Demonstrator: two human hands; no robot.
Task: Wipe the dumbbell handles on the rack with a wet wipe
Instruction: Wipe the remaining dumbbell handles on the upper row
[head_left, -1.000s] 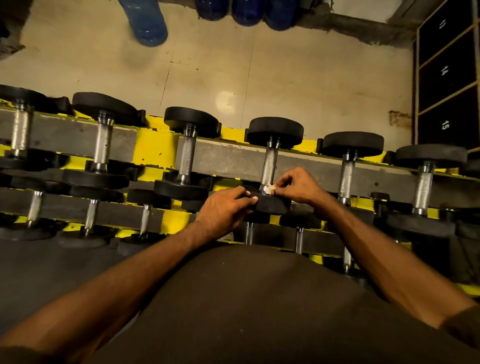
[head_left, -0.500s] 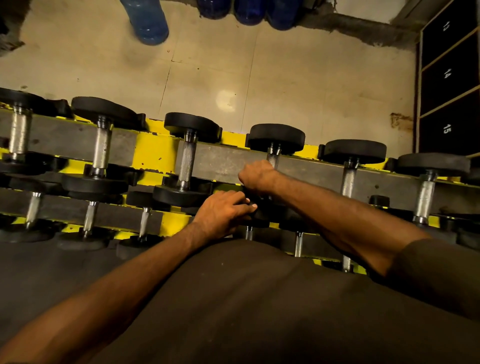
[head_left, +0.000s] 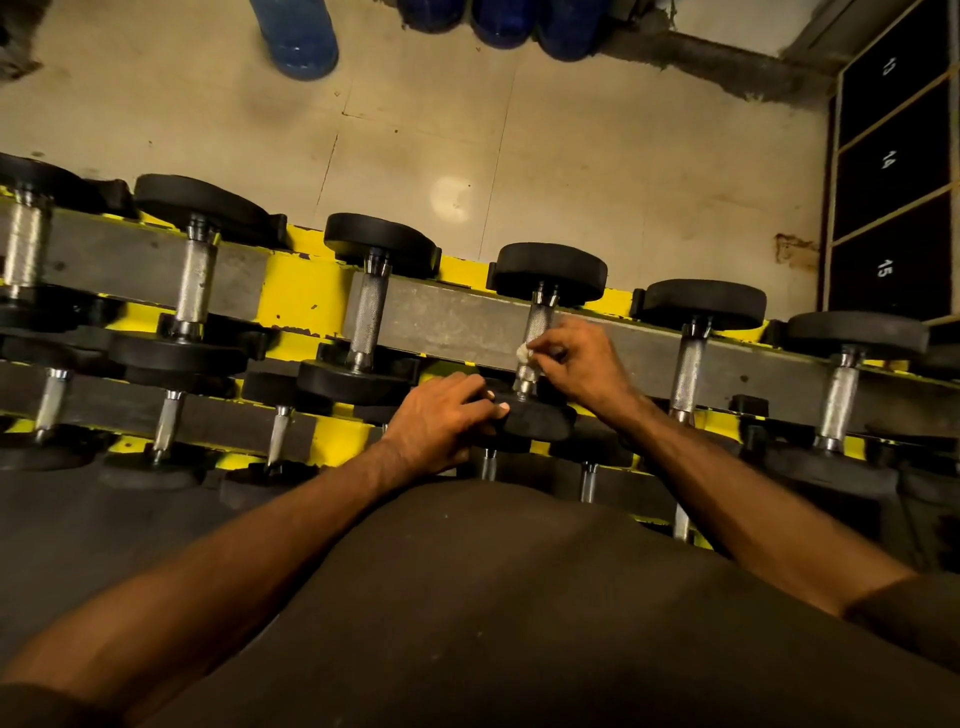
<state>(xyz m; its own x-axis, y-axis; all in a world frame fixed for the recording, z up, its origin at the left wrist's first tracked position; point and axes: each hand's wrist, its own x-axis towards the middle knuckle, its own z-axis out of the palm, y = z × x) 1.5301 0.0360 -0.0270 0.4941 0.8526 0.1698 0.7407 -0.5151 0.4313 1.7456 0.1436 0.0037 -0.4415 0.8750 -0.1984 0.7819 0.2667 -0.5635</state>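
Observation:
A yellow and grey rack (head_left: 306, 291) holds a row of black-headed dumbbells with knurled steel handles. My right hand (head_left: 582, 364) pinches a small white wet wipe (head_left: 523, 352) against the lower part of the handle (head_left: 537, 319) of the dumbbell fourth from the left on the top tier. My left hand (head_left: 441, 415) rests on that dumbbell's near black head (head_left: 540, 418), fingers curled over its edge. The far head (head_left: 550, 270) points toward the floor beyond.
More dumbbells sit left (head_left: 366, 317) and right (head_left: 688, 358) on the same tier, and smaller ones on a lower tier (head_left: 169, 421). Blue water jugs (head_left: 296, 36) stand on the tiled floor beyond. Numbered black lockers (head_left: 888, 161) are at right.
My right hand slid up the handle toward the far head, then came back down to its lower part with the wipe. My left hand stayed on the near head.

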